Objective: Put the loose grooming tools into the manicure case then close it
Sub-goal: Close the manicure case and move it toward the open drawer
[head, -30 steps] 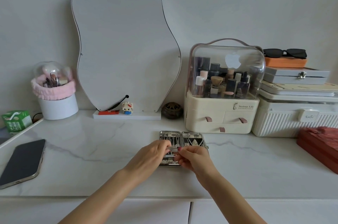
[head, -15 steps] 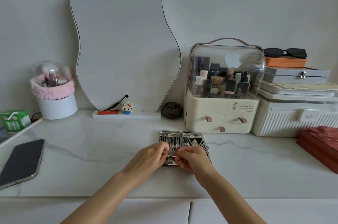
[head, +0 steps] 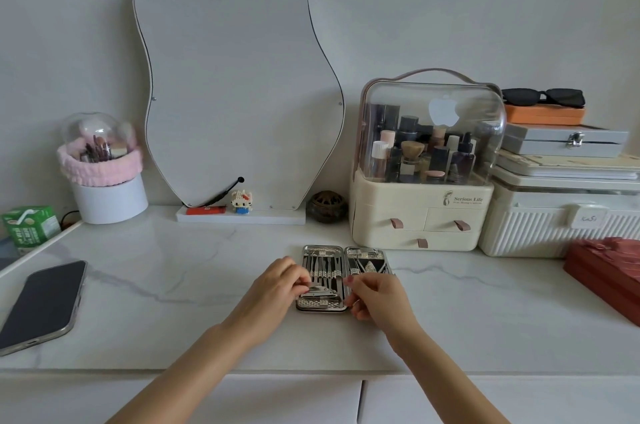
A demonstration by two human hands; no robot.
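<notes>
A manicure case (head: 327,262) lies open flat on a white marble-patterned desk (head: 173,285), its two halves side by side, rows of metal tools strapped upright in both. The person's left hand (head: 273,288) rests at the left edge of the case, fingertips curled onto a nail clipper (head: 320,292) that lies crosswise in the lower part of the left half. The right hand (head: 375,295) sits over the lower right half, fingers bent, its fingertips near the clipper's right end; whether it pinches the clipper or only touches it cannot be told. The case sits near the middle of the desk, in front of a cream cosmetics organizer (head: 422,208) with a clear domed lid and small drawers. Behind the case a curvy mirror (head: 235,84) leans against the wall on a white base, with a small toy figure (head: 241,201) and a dark round ornament (head: 327,205) at its foot. A smartphone (head: 41,305) lies face up at the desk's left, well apart from the case. At the far left stand a domed brush holder (head: 104,167) with a pink band and a green carton (head: 29,226). At right are stacked boxes (head: 561,208), topped by sunglasses (head: 543,97), and a red box (head: 609,274).
</notes>
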